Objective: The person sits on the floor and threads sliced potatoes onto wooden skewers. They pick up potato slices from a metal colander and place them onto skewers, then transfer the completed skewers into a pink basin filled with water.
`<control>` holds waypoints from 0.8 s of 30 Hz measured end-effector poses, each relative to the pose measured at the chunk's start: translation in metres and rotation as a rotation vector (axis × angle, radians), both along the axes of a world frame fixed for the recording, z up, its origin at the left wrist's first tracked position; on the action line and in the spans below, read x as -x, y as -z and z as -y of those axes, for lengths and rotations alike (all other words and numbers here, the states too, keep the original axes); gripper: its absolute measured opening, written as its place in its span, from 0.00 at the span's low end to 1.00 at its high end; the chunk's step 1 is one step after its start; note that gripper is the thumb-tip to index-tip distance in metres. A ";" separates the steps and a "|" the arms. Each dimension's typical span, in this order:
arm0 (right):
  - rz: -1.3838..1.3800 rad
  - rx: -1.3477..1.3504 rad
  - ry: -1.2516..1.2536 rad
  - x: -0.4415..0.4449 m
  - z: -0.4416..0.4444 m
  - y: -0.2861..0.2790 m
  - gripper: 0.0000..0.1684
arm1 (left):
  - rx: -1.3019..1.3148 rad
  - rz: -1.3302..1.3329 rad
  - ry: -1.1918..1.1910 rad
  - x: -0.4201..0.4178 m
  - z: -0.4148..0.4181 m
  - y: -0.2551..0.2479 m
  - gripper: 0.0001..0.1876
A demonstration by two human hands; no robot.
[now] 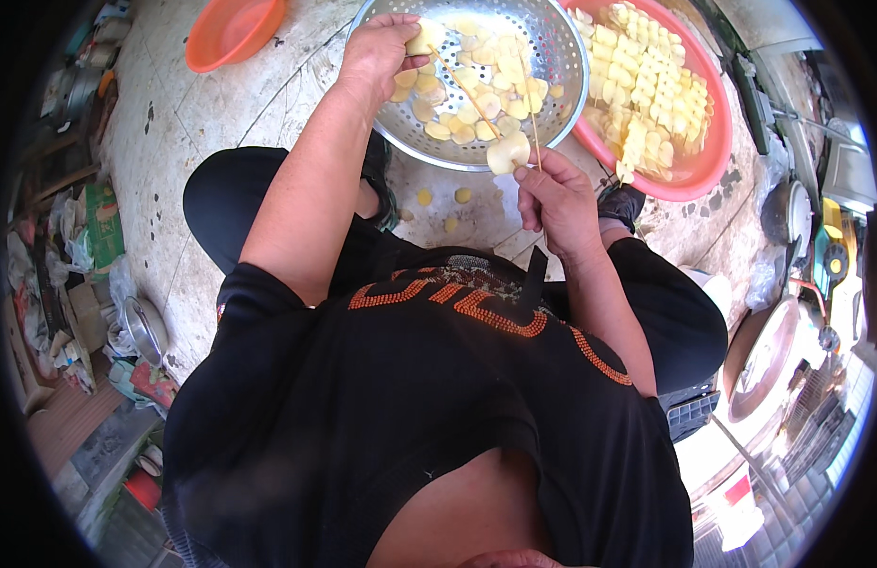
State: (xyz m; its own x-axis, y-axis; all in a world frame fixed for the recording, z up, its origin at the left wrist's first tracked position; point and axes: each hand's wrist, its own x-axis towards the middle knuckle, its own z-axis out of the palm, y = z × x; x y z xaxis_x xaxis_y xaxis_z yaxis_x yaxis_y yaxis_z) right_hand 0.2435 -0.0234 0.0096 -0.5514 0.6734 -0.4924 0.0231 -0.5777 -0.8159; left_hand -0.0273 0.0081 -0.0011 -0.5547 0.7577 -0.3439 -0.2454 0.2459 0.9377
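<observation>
My left hand (pixel 383 60) pinches a thin pale-yellow slice (pixel 427 35), apparently potato, at the upper end of a bamboo skewer (pixel 463 89). That skewer slants down to my right hand (pixel 560 199), which grips its lower part. A small bunch of slices (pixel 508 152) is threaded there, just above my right fingers. A second bamboo skewer (pixel 529 99), with no slices visible on it, also rises from my right hand. Beneath both hands is a perforated metal colander (pixel 474 157) with many loose slices (pixel 484 99) in it.
A pink plastic basin (pixel 722 135) right of the colander holds many skewered slices (pixel 640 78). An orange basin (pixel 232 32) stands at the upper left. Several slices (pixel 462 195) lie on the floor between my feet. Clutter lines the left side; a large pan (pixel 765 358) is at right.
</observation>
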 end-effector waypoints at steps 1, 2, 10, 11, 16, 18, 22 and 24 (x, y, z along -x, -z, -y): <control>-0.006 0.007 -0.003 0.000 0.000 0.001 0.11 | -0.002 0.012 0.010 0.001 -0.002 0.002 0.09; -0.011 0.013 -0.006 0.000 0.000 0.002 0.11 | -0.004 0.024 0.019 0.002 -0.003 0.006 0.09; -0.066 0.021 -0.022 -0.001 -0.001 0.004 0.10 | -0.008 0.328 0.025 0.008 -0.002 0.000 0.09; -0.065 0.022 -0.026 -0.001 -0.001 0.003 0.10 | -0.026 0.368 0.036 0.012 -0.003 0.002 0.10; -0.052 0.001 -0.019 0.000 0.000 0.003 0.11 | -0.102 0.582 0.038 0.030 -0.004 0.015 0.09; -0.058 -0.004 -0.015 0.000 0.000 0.005 0.11 | -0.157 0.636 -0.004 0.029 -0.004 0.014 0.09; -0.049 -0.009 -0.007 0.001 0.000 0.005 0.12 | -0.119 0.650 0.053 0.029 -0.002 0.016 0.11; -0.052 -0.002 0.000 0.001 0.000 0.004 0.11 | -0.100 0.626 0.044 0.019 -0.001 0.016 0.12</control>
State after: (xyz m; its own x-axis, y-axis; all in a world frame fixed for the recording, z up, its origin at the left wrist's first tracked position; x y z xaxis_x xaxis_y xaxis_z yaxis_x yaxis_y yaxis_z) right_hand 0.2427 -0.0239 0.0052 -0.5760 0.6745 -0.4618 -0.0197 -0.5762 -0.8171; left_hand -0.0461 0.0087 -0.0168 -0.2389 0.8202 -0.5199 -0.7466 0.1872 0.6384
